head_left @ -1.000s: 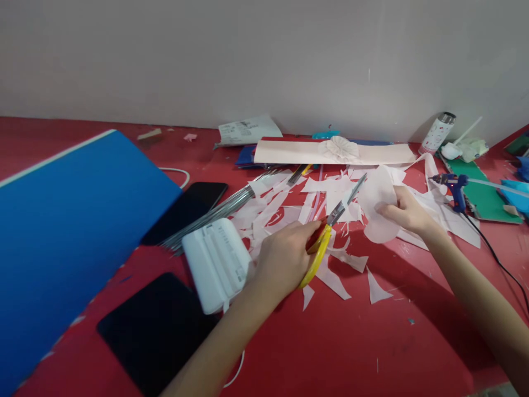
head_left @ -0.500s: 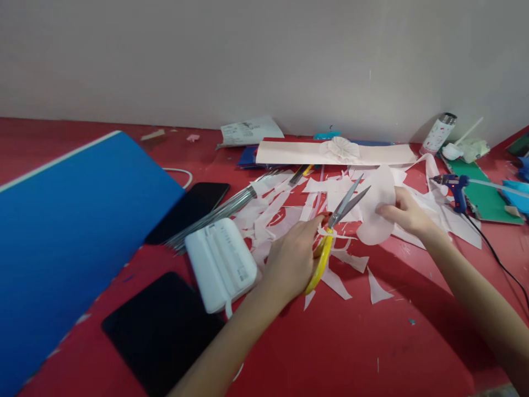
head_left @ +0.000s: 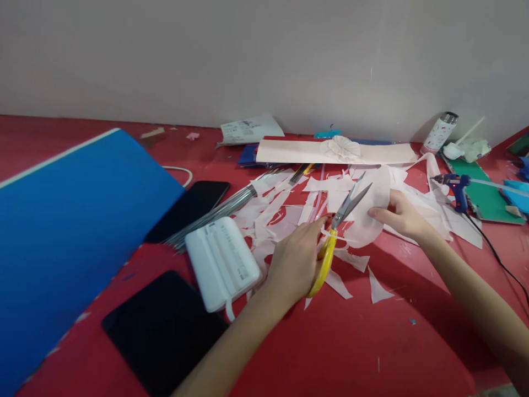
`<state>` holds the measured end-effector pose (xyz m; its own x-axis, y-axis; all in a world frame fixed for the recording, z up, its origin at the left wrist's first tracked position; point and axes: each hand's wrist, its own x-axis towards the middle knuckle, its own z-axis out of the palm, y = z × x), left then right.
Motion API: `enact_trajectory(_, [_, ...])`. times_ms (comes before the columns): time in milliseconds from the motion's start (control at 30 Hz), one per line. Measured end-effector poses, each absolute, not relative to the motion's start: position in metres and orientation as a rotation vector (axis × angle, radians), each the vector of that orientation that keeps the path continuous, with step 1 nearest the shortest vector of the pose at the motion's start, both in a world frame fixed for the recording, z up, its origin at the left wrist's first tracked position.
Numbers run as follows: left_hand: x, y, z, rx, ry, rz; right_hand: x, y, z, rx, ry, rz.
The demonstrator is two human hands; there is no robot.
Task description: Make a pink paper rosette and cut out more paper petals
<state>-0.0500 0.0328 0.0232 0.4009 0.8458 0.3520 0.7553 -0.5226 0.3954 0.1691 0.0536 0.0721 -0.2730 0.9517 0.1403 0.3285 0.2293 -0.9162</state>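
Observation:
My left hand [head_left: 295,256] is closed round the yellow handles of a pair of scissors [head_left: 327,259], whose blades are spread and point up to the right. One blade crosses in front of a white paper piece [head_left: 374,207] with rounded edges; the other is partly hidden by the paper. My right hand [head_left: 400,215] pinches that paper by its right side, thumb on the near face. A thin paper strip hangs by the scissors' pivot. Beneath and around both hands lie white paper scraps [head_left: 380,286] on the red table [head_left: 330,342].
Left of my hands sit a white power bank-like box [head_left: 221,264], a black tablet-like slab [head_left: 161,331], a black phone [head_left: 206,196] and a big blue board [head_left: 82,237]. To the right lies a blue glue gun [head_left: 457,190] with a cable; a patterned bottle [head_left: 438,133] stands behind.
The paper has shifted slightly left and turned in my right hand, towards the blades. The scissors have moved a little to the right, with their blades still spread.

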Motion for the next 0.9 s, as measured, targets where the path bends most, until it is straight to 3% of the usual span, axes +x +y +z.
enact_trajectory(900, [-0.0526, 0.0347, 0.0226, 2.418, 1.506, 0.770, 0.1702, 0.0545, 0.0753, -1.214, -1.722, 0.940])
